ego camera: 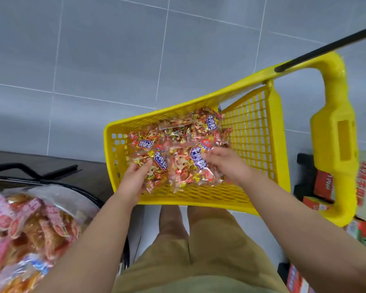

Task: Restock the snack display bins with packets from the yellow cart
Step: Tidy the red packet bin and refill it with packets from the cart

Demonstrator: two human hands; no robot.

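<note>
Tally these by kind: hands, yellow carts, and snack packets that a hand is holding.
Hands: 2 (left hand, right hand)
Yellow cart: 1
Held packets: 2 (left-hand packet, right-hand packet)
Total: 5
The loose packets underneath overlap too much to count.

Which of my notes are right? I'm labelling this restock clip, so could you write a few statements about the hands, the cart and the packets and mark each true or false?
1. The left hand and the right hand both reach into the yellow cart. True.
2. The cart is empty. False: several snack packets lie in it.
3. The right hand holds the cart's handle. False: it holds a packet inside the basket, and the handle is untouched.
4. Pink-wrapped snacks show at the lower left. True.
</note>
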